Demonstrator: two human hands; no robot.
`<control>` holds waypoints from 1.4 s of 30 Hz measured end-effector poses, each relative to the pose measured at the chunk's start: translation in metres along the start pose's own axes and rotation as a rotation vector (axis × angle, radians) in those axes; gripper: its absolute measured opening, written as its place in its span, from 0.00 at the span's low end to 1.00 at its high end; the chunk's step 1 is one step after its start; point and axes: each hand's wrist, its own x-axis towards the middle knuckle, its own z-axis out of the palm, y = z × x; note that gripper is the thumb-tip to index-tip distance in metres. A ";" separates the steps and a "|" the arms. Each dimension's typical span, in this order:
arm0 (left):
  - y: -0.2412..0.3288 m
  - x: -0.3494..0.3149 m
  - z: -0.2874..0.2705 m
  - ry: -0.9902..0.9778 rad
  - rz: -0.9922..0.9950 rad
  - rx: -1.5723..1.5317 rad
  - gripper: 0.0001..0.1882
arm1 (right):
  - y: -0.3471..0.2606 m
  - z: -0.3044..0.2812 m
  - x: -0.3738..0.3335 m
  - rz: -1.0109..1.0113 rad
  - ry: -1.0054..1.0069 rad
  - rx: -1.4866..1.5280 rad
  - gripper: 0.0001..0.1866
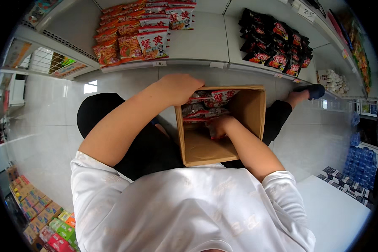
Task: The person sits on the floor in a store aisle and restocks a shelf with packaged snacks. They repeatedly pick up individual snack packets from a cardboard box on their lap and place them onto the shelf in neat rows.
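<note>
An open cardboard box [206, 152] stands tilted between my legs, its mouth facing up toward me. My left hand [185, 87] is closed over the box's far left corner and rim. Down inside the box, my right hand [220, 125] has its fingers curled on a red-edged snack packet [214, 135], which it partly covers. Several more red and white snack packets [221, 97] lie stacked along the box's far left side. Bare cardboard shows on the right and near sides of its interior.
Ahead, a low white shelf [201, 54] bears rows of orange and white snack packets [132, 40]; black packets [277, 46] sit farther right. Cartons [38, 206] are stacked at lower left. Blue bottles [361, 161] and a white surface [329, 210] are at right.
</note>
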 end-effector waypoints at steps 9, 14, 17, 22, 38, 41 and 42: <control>0.010 -0.013 -0.007 -0.018 -0.045 0.049 0.21 | -0.022 0.002 0.007 0.100 0.156 -0.088 0.17; -0.005 -0.016 0.004 0.020 -0.059 0.002 0.19 | -0.020 -0.032 -0.032 0.055 0.318 0.105 0.18; -0.007 -0.012 0.008 0.065 -0.060 0.000 0.20 | -0.018 -0.051 -0.050 0.059 0.286 0.182 0.20; -0.018 -0.004 0.010 0.096 -0.077 -0.011 0.19 | -0.010 -0.065 -0.076 -0.091 0.499 0.399 0.19; 0.007 -0.011 -0.028 -0.065 0.338 -0.902 0.32 | -0.018 -0.177 -0.177 -0.543 0.593 1.090 0.06; 0.005 -0.009 -0.022 -0.062 0.248 -1.121 0.26 | -0.021 -0.180 -0.166 -0.545 0.691 1.307 0.09; 0.003 -0.008 -0.021 -0.038 0.227 -1.193 0.24 | -0.021 -0.179 -0.164 -0.631 0.673 1.489 0.12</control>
